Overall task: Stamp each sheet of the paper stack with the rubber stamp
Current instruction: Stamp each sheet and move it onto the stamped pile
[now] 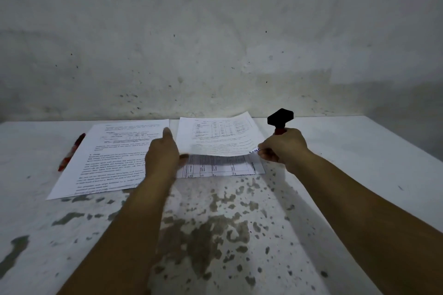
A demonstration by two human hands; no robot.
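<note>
Forearms reach out over the mottled table. The right hand curls round the rubber stamp, head up and clear of the paper, while its fingertips pinch the lifted sheet's corner, likely to peel it off the paper stack below. Left of that grip, the left hand, blurred, hovers loosely open. Beyond lie another sheet and a red pen.

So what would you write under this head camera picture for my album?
Right hand grips the stamp and lifts a stamped sheet.
</note>
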